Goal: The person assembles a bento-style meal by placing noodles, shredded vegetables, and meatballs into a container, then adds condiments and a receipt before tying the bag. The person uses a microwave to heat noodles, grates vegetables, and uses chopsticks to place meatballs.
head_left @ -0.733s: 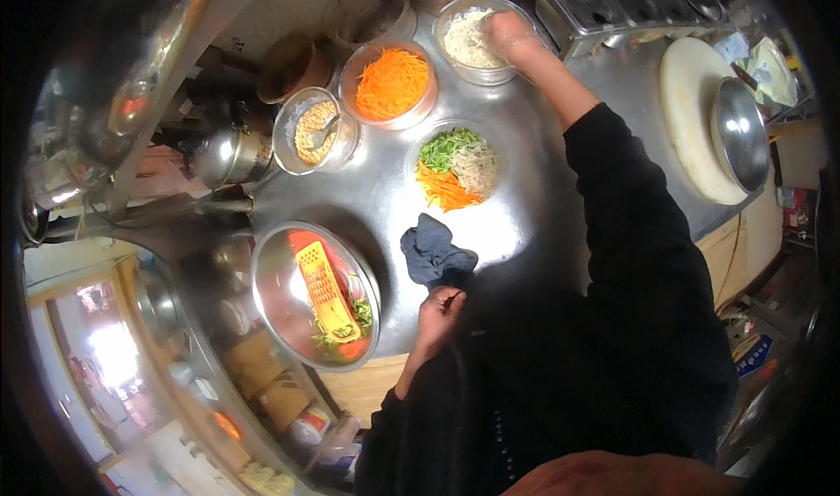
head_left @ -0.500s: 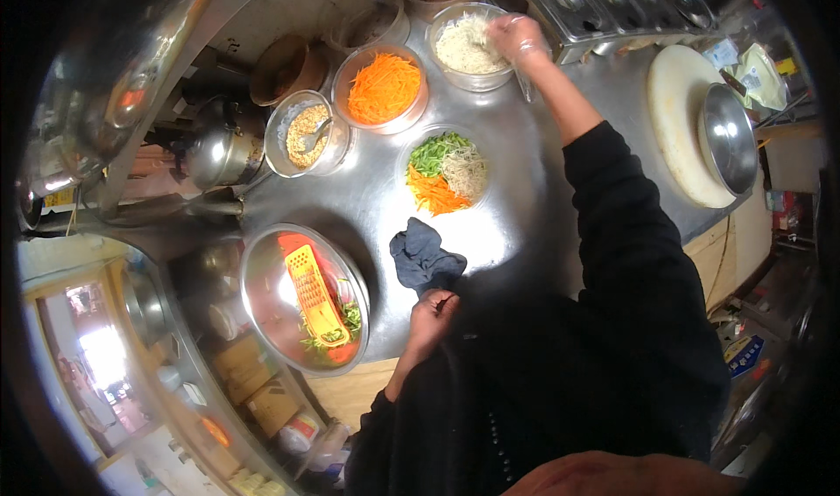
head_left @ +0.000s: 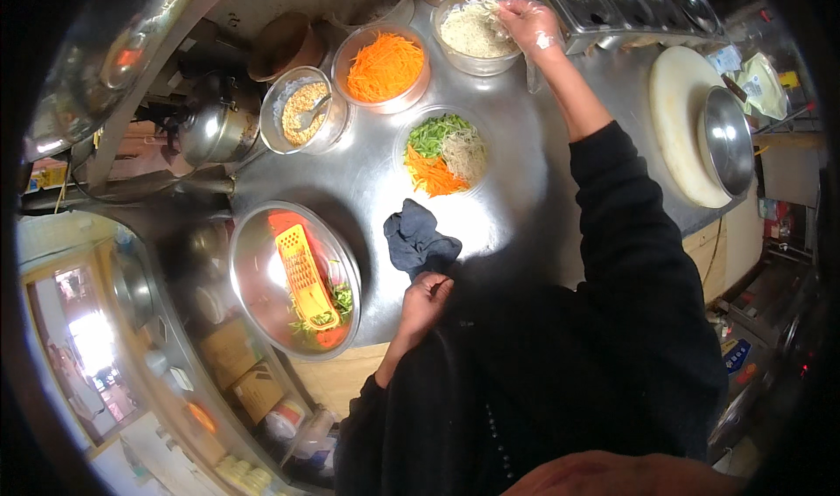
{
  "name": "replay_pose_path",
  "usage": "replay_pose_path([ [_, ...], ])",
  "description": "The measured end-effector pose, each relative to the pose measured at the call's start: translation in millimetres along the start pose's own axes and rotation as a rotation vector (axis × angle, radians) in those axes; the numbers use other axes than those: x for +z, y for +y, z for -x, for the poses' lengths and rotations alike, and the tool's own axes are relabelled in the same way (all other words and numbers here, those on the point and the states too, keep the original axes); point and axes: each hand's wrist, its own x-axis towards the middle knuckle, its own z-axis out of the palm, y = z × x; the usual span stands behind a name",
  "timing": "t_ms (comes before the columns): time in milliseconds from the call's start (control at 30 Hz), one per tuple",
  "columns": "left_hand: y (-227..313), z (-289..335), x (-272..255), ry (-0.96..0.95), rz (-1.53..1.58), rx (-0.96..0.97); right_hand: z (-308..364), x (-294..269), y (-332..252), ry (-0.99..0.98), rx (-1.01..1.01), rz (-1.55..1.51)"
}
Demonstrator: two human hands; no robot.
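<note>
My right hand [head_left: 530, 29], in a clear plastic glove, is closed on a pinch of white shreds at the right rim of a clear bowl [head_left: 495, 64]. Pale shreds [head_left: 471, 31] fill that bowl. Nearer to me stands a clear round dish holding green strips [head_left: 429, 136], thin pale strands [head_left: 464, 157] and orange shreds [head_left: 432, 179] in separate portions. My bare left hand [head_left: 425, 300] is curled at the near end of a dark crumpled cloth [head_left: 420, 237]; whether its fingers grip the cloth is hidden.
Left of the pale shreds are a bowl of orange shreds [head_left: 385, 69] and a tub of chopped nuts [head_left: 303, 115] with a spoon. A steel basin [head_left: 249, 277] holds a yellow grater [head_left: 306, 277]. At right, a steel bowl [head_left: 730, 141] leans over a round white board [head_left: 678, 129].
My right hand has shifted slightly to the right and up at the bowl of pale shreds. My left hand stays by the cloth, and the whole view has shifted a little.
</note>
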Motion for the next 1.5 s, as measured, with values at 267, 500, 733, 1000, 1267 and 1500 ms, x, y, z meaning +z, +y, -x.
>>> replay_pose_path([
  [267,-6,-1,0,0.038,-0.005,0.066,88,-53,-67,-0.193,-0.007,-0.527],
  [500,-6,-1,2,0.012,-0.024,0.082,163,-23,-69,-0.573,-0.428,0.335],
  [733,-4,1,0,0.023,0.005,0.056,173,-31,-80,-0.489,-0.297,0.329],
  [1000,0,0,-1,-0.016,-0.037,-0.003,159,-8,-80,-0.457,-0.389,0.390],
  [1267,0,0,-2,0.015,-0.036,0.003,131,39,-82,-0.512,-0.424,0.444],
  [1500,-8,4,0,0.050,0.004,0.019,122,38,-73,-0.396,-0.558,0.264],
])
